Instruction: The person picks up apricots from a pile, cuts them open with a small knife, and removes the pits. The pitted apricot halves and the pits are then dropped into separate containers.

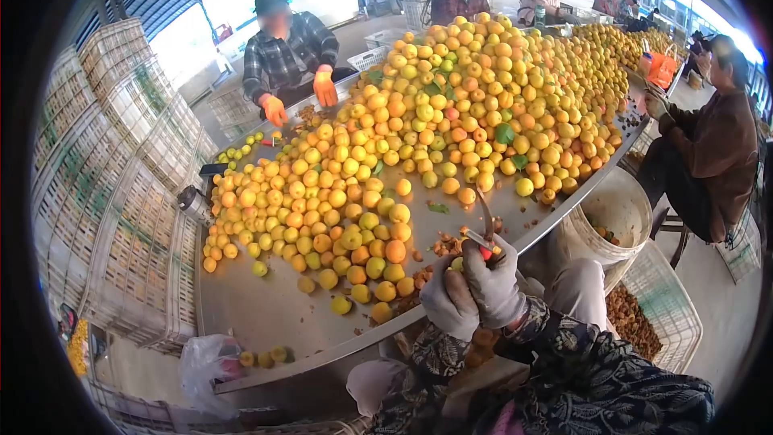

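My left hand (451, 302), in a grey-white glove, is closed near the table's front edge. A small greenish-yellow part of an apricot (456, 264) shows at its fingertips; the rest is hidden by the gloves. Pressed against it is my right hand (495, 283), gloved too, with fingers wrapped round a knife (486, 211). Its thin curved blade points up and away from me, and red and white show near the handle. Just beyond both hands lie brown pits and scraps (445, 243) on the metal table (302, 330). A large heap of yellow-orange apricots (354, 161) covers much of the tabletop.
Right of my hands stands a white bucket (616, 213), with a crate of brown pits (632, 318) below it. Stacked crates (121, 177) rise at the left. A plastic bag (208, 366) hangs at the near left corner. Across the table works a person in orange gloves (325, 87); others sit around.
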Demonstrator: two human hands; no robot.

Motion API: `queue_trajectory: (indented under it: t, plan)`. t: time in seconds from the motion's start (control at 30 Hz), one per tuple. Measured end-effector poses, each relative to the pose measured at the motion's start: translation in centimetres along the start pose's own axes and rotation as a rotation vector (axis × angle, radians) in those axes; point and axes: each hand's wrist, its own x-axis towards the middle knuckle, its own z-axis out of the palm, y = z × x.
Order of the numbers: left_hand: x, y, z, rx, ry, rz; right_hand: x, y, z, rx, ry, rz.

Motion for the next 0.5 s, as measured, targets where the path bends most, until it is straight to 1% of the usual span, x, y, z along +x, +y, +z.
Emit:
queue_trajectory:
  t: [0.03,0.07,0.1,0.17,0.2,0.23,0.27,0.3,0.33,0.37,0.4,0.43,0.47,0.5]
  plan:
    - [0.1,-0.2,0.1,-0.070,0.004,-0.067,0.4,0.7,-0.2,-0.078,-0.021,-0.073]
    - [0.1,-0.3,0.2,-0.072,0.008,-0.064,0.8,1.2,-0.4,-0.155,-0.041,-0.145]
    - [0.2,-0.4,0.2,-0.060,0.008,-0.057,1.2,1.6,-0.5,-0.156,-0.043,-0.148]
    - [-0.4,-1.2,0.3,-0.048,0.009,-0.061,1.8,2.0,-0.8,-0.398,-0.077,-0.298]
    - [-0.8,-2.2,0.5,0.035,0.066,0.036,2.1,2.1,-0.9,-0.400,-0.079,-0.293]
    - [-1.2,-3.1,0.7,0.119,0.122,0.134,2.5,2.1,-0.9,-0.522,-0.109,-0.378]
    - [-1.4,-3.9,1.0,0.122,0.123,0.132,2.7,2.0,-0.9,-0.643,-0.140,-0.465]
    - [-1.5,-4.5,1.2,-0.047,0.088,0.054,2.9,1.9,-0.9,-0.639,-0.144,-0.466]
    - [-1.7,-5.1,1.4,-0.218,0.055,-0.025,3.0,1.7,-1.0,-0.709,-0.201,-0.492]
    - [-1.2,-4.2,1.2,-0.216,0.059,-0.028,3.1,1.5,-1.1,-0.779,-0.258,-0.515]
    - [-0.2,-2.8,1.0,-0.557,0.043,-0.390,3.4,1.2,-1.4,-0.780,-0.260,-0.509]
    - [0.1,-2.0,0.8,-0.893,0.021,-0.759,3.8,1.0,-1.8,-0.754,-0.367,-0.519]
    - [-0.2,-2.1,0.6,-0.890,0.014,-0.772,4.0,0.9,-2.3,-0.725,-0.471,-0.525]
    - [-0.4,-2.7,0.4,-0.839,-0.112,-0.787,4.4,1.6,-3.0,-0.614,-0.472,-0.433]
